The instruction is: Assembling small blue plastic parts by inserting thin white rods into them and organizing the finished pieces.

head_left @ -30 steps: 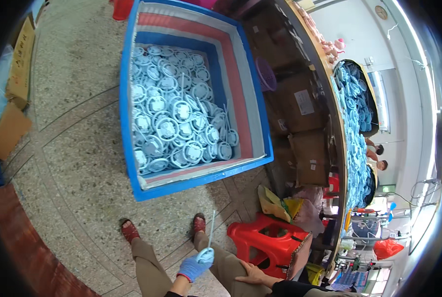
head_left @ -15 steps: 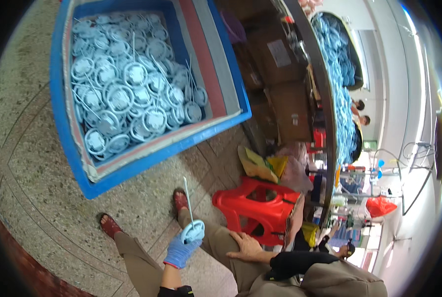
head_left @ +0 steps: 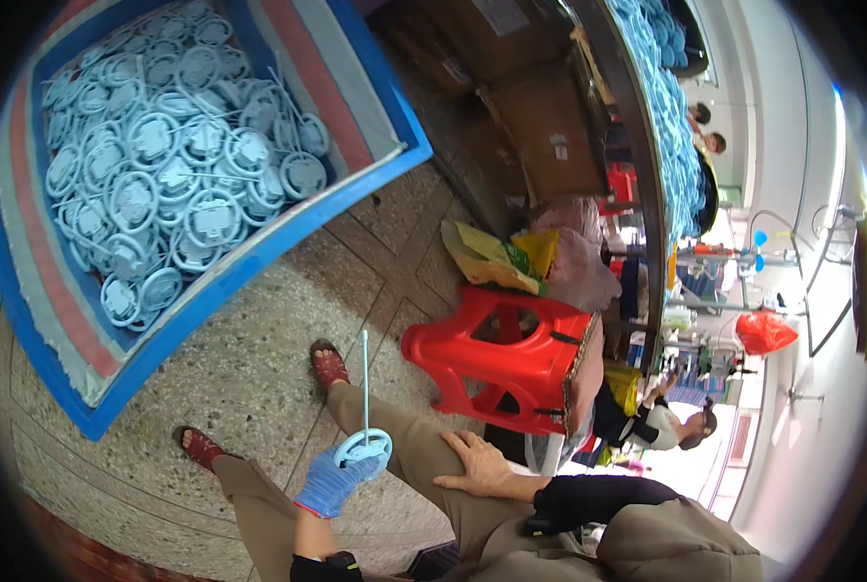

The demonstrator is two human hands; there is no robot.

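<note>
In a blue knitted glove, my left hand (head_left: 328,483) grips a light-blue round plastic part (head_left: 367,449) by its near left edge. This part has a ring-shaped rim, and a thin straight rod (head_left: 364,380) stands up from it. My bare right hand (head_left: 477,467) rests on my trousered thigh with its fingers spread, holding nothing. Beyond the hands, at the far left, many similar light-blue round parts (head_left: 176,179) lie heaped in a large blue bin (head_left: 259,254) lined with striped cloth. Some of those parts also have thin rods sticking out.
A red plastic stool (head_left: 511,354) lies tipped just beyond my right hand. Yellow and pink bags (head_left: 574,254) sit behind it, near cardboard boxes (head_left: 535,116) under a long table piled with light-blue parts (head_left: 661,126). Another person (head_left: 681,422) is at the right.
The view has shifted, so the bin appears farther left and the stool higher. The held part has tilted, its rod now nearly upright in the picture. My right hand remains on my thigh.
</note>
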